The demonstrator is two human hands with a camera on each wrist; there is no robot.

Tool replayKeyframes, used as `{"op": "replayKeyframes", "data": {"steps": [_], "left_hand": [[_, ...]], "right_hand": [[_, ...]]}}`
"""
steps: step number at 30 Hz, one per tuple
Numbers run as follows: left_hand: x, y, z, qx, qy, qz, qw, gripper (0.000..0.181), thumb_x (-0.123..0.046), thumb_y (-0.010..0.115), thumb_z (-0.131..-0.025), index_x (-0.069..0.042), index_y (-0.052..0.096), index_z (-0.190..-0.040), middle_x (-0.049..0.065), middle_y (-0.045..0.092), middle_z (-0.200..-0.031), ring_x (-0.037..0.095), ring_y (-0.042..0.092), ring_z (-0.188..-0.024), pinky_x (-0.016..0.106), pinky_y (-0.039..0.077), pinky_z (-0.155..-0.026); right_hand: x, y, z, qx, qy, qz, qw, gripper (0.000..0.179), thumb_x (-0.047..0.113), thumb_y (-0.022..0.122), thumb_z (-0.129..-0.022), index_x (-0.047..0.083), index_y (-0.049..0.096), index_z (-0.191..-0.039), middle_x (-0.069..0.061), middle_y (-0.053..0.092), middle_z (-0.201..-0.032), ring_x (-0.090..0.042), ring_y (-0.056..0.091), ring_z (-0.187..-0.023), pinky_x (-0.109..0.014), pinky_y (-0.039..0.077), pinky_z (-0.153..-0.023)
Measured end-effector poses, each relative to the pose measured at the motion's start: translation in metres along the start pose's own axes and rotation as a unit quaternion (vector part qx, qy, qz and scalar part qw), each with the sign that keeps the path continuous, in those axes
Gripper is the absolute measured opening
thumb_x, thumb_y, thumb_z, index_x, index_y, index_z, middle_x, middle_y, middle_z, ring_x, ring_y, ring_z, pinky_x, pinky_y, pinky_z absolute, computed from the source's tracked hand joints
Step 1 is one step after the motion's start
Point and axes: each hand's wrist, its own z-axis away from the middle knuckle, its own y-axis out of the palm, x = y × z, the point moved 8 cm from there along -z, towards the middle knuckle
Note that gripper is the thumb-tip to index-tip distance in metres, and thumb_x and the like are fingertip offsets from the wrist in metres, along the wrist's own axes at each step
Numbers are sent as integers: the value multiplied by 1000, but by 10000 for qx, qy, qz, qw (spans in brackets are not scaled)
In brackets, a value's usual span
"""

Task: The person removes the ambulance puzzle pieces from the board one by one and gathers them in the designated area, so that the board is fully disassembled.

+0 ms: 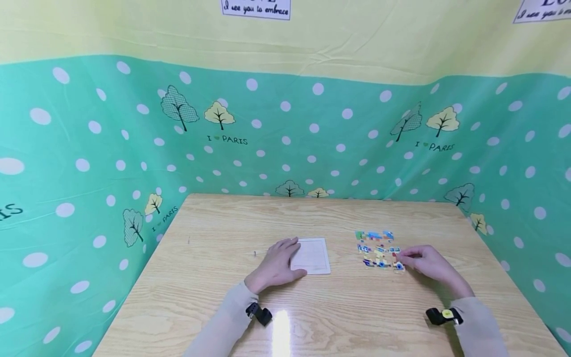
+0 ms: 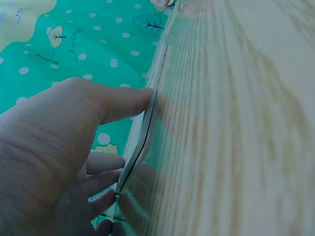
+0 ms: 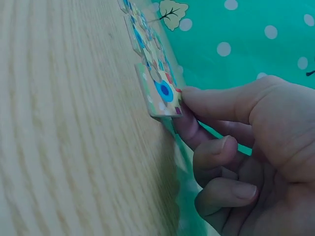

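Observation:
A flat white square board (image 1: 311,256) with a thin inner outline lies on the wooden table. My left hand (image 1: 278,263) rests at its left side, fingers along that edge and the thumb (image 2: 125,103) at the near edge. Over to the right, colourful jigsaw pieces (image 1: 381,249) lie loosely grouped in rows. At their right side my right hand (image 1: 426,263) pinches a jigsaw piece between thumb and index finger. The right wrist view shows the thumb tip at the edge of a piece with a blue circle (image 3: 164,92); the other fingers curl in.
The wooden table (image 1: 214,233) runs back to a green dotted curtain (image 1: 267,139), which also closes off both sides. A tiny dark bit (image 1: 255,253) lies left of the board. Black wrist cameras (image 1: 258,314) sit on both sleeves.

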Motion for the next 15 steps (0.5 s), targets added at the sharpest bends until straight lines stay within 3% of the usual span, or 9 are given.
{"op": "replayKeyframes", "data": {"steps": [10, 15], "left_hand": [[-3, -2, -2, -77, 76, 26, 9999, 82, -49, 75, -91, -2, 52, -155, 15, 44, -168, 39, 39, -156, 62, 32, -127], [0, -2, -1, -45, 86, 175, 9998, 80, -48, 74, -92, -4, 53, -155, 15, 42, -170, 41, 37, -157, 64, 30, -128]], "right_hand": [[3, -6, 4, -75, -154, 101, 9998, 45, 36, 64, -107, -3, 73, -128, -21, 74, -124, -18, 62, -92, -29, 54, -70], [11, -11, 5, -203, -216, 107, 9995, 50, 39, 58, -110, -3, 69, -135, -27, 69, -136, -38, 67, -116, -47, 60, -89]]}}
